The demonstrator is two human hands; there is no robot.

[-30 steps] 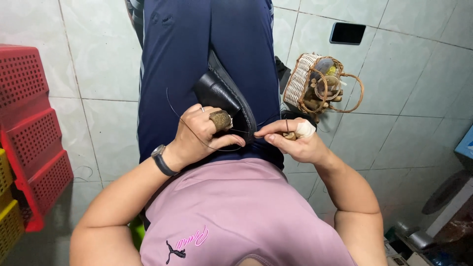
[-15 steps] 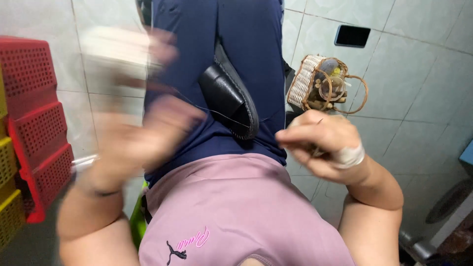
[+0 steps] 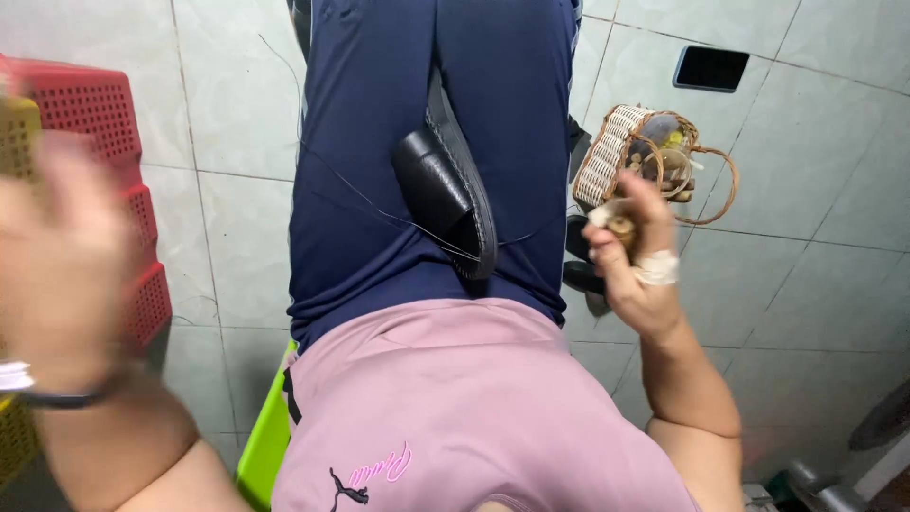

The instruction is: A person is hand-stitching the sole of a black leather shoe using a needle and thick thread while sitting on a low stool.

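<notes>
Fingers of right hand (image 3: 633,254) pinch small brown bead (image 3: 621,226) beside wicker basket (image 3: 607,156); left hand (image 3: 57,256) blurred, grip unclear. Thin thread (image 3: 398,216) crosses lap; snag on black shoe (image 3: 445,194) could snap it.

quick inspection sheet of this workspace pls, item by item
surface: pale glazed floor tiles under the seated person; lap in dark blue trousers.
job's things: black leather slip-on shoe lying on the lap; thin dark thread running across the trousers and over the shoe.
clutter: small woven wicker basket on the floor, holding mixed small items; flat black rectangle on a tile.
hands: left hand raised, motion-blurred, contents unclear; right hand pinching a small brownish piece, finger wrapped in white tape.
cables: nothing seen.
surroundings: red perforated plastic crates stacked at left; lime-green seat edge.
</notes>
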